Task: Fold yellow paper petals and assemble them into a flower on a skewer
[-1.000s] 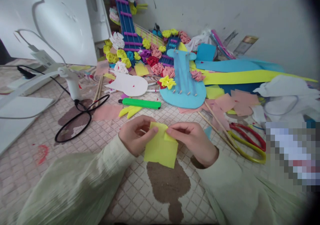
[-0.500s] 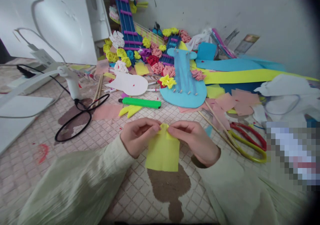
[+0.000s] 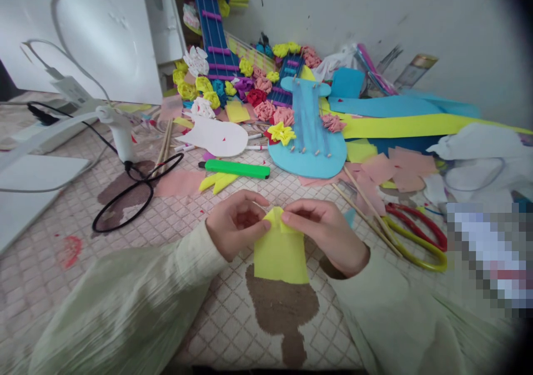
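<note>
A yellow crepe paper square (image 3: 281,258) hangs in front of me, its top edge folded over into a small peak. My right hand (image 3: 327,230) pinches the folded top right part between thumb and fingers. On the left edge of the fold lies the thumb of my left hand (image 3: 237,225); its index finger is lifted off the paper and the other fingers curl behind. Just beyond the hands lie a green utility knife (image 3: 237,169) and yellow paper strips (image 3: 220,182). A light blue guitar-shaped cutout (image 3: 308,161) with strings and a yellow paper flower (image 3: 282,134) stands further back.
Scissors (image 3: 410,253) with red and yellow handles and wooden sticks (image 3: 366,214) lie at right, beside pink paper pieces (image 3: 412,166). A black cable (image 3: 152,194) loops at left near a white stand (image 3: 120,136). Crumpled paper flowers (image 3: 195,89) and a blue guitar neck (image 3: 214,28) fill the back.
My left index finger has lifted away from the fold, while the thumb stays on it. The paper has shifted slightly right. My right hand keeps its pinch.
</note>
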Tool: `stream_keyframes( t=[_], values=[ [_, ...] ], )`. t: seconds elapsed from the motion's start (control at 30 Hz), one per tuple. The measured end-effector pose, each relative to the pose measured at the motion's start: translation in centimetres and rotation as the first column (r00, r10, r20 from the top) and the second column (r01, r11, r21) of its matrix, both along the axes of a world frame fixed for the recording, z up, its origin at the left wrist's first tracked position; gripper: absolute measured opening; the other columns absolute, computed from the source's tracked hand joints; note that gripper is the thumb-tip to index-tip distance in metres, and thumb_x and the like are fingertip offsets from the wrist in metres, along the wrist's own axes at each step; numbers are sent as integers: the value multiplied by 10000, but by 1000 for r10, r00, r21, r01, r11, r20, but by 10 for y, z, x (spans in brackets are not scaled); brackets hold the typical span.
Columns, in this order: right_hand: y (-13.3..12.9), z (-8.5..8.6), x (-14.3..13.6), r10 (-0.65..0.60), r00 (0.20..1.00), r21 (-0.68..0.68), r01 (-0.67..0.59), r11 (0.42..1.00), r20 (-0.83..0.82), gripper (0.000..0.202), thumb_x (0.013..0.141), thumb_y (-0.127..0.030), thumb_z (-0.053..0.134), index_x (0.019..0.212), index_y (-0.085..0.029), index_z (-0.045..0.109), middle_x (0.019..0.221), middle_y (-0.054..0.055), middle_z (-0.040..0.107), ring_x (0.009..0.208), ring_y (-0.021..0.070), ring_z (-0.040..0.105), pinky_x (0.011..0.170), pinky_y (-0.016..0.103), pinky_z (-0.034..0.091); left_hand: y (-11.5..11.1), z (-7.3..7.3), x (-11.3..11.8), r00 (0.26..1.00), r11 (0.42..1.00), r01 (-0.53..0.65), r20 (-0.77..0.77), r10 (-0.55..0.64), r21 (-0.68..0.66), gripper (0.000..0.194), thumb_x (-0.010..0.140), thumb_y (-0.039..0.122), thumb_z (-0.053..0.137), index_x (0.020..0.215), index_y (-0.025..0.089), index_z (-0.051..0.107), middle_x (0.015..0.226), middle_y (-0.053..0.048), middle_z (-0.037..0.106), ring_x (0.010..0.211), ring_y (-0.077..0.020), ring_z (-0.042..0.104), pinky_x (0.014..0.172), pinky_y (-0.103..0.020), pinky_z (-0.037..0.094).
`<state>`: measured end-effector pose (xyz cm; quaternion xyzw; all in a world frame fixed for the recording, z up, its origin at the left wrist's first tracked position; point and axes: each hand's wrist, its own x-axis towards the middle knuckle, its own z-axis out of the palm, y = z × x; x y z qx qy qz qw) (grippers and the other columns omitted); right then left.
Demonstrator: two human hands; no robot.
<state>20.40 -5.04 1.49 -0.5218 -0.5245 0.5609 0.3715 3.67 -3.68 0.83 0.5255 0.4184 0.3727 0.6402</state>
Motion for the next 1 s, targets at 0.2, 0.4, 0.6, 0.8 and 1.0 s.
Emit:
stream_keyframes(
  t=[0.2,0.4,0.6,0.8,1.0],
  values=[
    [0,1,-1,78,997,-31,-79,996,-19,152,689,-305,597,734,-166,637,715,16,616,653,114,546,584,238,437,0,1,1,1000,1000,27,-6,-27,-10,278,576,181,631,812,142,490,597,34,530,519,-73,497,473,-188,394],
    [0,0,-1,127,992,-51,-128,990,-27,189,655,-310,634,769,-161,657,722,27,631,660,127,561,575,242,445,1,2,0,999,996,45,-8,-46,-71,288,558,171,636,807,141,495,594,38,550,517,-68,503,494,-190,402],
    [-1,-2,0,110,994,-71,-111,991,-19,195,680,-340,610,743,-161,657,682,21,614,616,114,545,535,227,431,0,5,0,998,989,31,-45,-38,-147,304,530,166,646,807,134,524,609,17,597,529,-73,532,511,-186,405],
    [-2,3,-2,96,992,-134,-107,985,-80,197,641,-330,648,749,-166,660,695,19,626,618,111,556,553,230,441,-1,5,1,996,989,62,-53,-70,-134,303,556,187,648,831,143,530,584,15,608,496,-74,528,455,-172,389],
    [-2,0,-3,97,993,-136,-106,985,-72,178,634,-322,653,699,-157,647,651,6,615,565,96,541,513,216,423,-3,4,1,992,989,96,-67,-103,-110,324,551,192,655,846,141,530,597,6,614,496,-85,536,462,-184,400]
  ],
)
